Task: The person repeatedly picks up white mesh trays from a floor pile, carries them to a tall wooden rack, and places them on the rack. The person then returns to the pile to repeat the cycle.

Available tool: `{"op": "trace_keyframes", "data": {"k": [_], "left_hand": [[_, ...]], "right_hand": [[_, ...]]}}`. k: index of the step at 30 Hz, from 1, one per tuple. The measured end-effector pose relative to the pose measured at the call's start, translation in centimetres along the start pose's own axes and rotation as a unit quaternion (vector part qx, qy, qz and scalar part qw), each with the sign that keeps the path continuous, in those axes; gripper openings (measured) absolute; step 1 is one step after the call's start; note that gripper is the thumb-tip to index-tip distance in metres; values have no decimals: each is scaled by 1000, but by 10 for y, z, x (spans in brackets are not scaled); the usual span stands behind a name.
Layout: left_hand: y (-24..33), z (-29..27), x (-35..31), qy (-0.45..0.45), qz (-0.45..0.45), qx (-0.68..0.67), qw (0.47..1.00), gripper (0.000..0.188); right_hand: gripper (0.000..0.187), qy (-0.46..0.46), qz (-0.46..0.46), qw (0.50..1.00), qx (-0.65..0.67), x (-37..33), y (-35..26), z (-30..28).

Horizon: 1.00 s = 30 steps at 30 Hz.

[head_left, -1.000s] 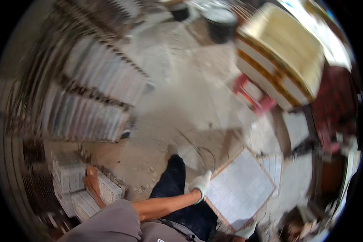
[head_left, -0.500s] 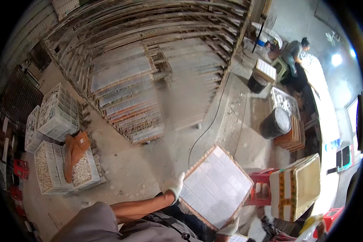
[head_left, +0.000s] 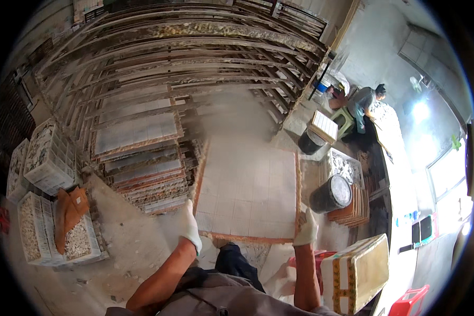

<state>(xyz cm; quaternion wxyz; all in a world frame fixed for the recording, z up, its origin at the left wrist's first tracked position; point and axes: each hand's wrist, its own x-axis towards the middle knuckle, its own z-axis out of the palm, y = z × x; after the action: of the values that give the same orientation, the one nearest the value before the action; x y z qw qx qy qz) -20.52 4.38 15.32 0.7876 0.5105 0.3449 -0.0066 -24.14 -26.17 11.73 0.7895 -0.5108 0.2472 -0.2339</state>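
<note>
the left hand [head_left: 188, 227] and right hand [head_left: 306, 230] grip opposite edges of the board [head_left: 245, 203]. beyond it, a stack [head_left: 137, 131] of boards sits in the rack [head_left: 205, 29].

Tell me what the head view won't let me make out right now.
All in the head view:
Underside of the gridded board: hidden by its top face.
Whether fingers of the left hand or right hand reach beneath: hidden by the board.
Board's far edge: blurred.
Red stool at lower right: cut off below.
What the co-worker handles: too small.
</note>
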Motion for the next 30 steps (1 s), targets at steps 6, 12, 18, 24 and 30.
{"op": "trace_keyframes", "data": {"k": [6,12,18,24,30], "left_hand": [[7,43,22,69,2,-46,997,43],[20,83,26,86,1,-131,988,41],[28,107,42,127,-16,-112,985,46],[40,124,56,122,-23,-134,983,47],[47,138,90,132,16,-40,990,55]], "right_hand": [[26,-86,-132,962,-223,118,22,17],[28,-126,45,984,-115,160,0,70],[32,-181,-23,966,-185,193,-3,85],[26,-143,-23,979,-143,240,17,90],[44,-134,68,988,-45,256,-2,126]]}}
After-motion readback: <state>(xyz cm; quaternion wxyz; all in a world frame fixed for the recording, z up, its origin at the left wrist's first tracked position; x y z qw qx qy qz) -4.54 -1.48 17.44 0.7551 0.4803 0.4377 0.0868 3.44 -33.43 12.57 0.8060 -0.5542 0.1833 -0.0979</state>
